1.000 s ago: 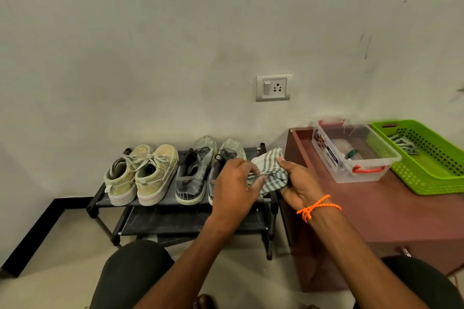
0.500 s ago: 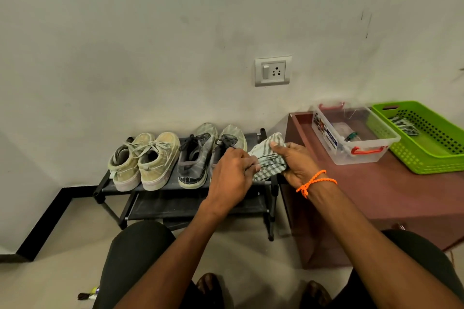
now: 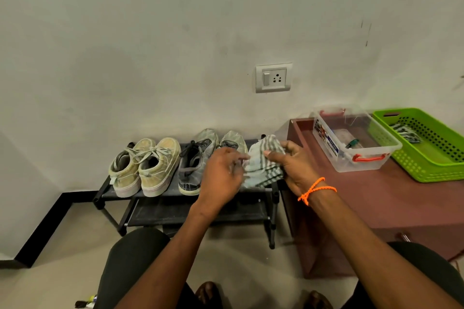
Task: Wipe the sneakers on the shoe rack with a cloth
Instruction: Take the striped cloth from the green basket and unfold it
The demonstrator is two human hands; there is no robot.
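- The pale wall (image 3: pixel 175 45) fills the far side, with a switch and socket plate (image 3: pixel 273 78) set in it above the rack's right end.
- A reddish-brown bench (image 3: pixel 376 203) stands at the right, just beside the shoe rack; on it sit a clear plastic box (image 3: pixel 351 140) with red handles and, further right, a green basket (image 3: pixel 431 148) with a striped rag inside.
- The black shoe rack (image 3: pixel 160 213) stands on the floor against the wall, left of the bench, with two shelves.
- On its top shelf stand a beige pair of sneakers (image 3: pixel 145 165) at the left and a grey pair of sneakers (image 3: pixel 198 160) to their right; each shoe's long axis runs near to far, toes toward the wall, heels toward the person.
- The left hand (image 3: pixel 223 175) hangs in front of the right grey shoe and hides most of it.
- The striped cloth (image 3: pixel 263 163) is bunched above the rack's right end, between both hands, clear of the shoes.
- The right hand (image 3: pixel 293 165), with an orange wrist cord (image 3: pixel 316 189), grips the cloth with curled fingers; the left hand's fingers pinch its left edge.
- Compared with half a second ago, the left hand has drawn slightly apart from the right one, so more of the cloth shows between them; the shoes have not moved.
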